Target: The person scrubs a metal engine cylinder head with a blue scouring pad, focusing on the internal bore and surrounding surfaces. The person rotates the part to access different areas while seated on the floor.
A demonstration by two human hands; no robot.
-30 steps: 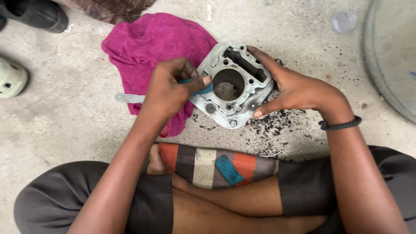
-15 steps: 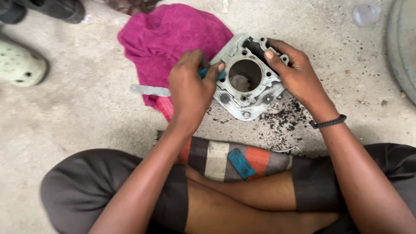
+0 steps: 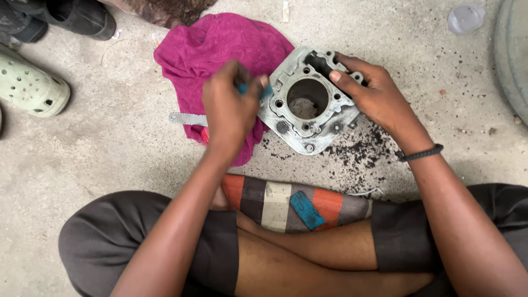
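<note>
**Abrasive strip worked along the cylinder block's left edge**

While my right hand braces the grey metal cylinder block at upper centre of the frame, my left hand rubs a small blue abrasive strip against the block's left edge.

Change since a second ago: the block has been turned slightly and sits a little higher and further right in the frame; the right hand has moved from lying open along the block's right side to hooking over its upper right corner. The left hand is blurred now, so I judge the rubbing stroke is under way.

Fingers: left fingers together, pinched on the blue strip, thumb tip near the block's rim. Right fingers curled over the block's upper edge, one fingertip at the slot beside the bore; a firm hold.

Around: magenta cloth under the left hand, a flat metal strip poking out at its left, black scrapings on the concrete floor below the block, a second blue piece on the striped fabric over my legs, a pale green clog at upper left.
</note>
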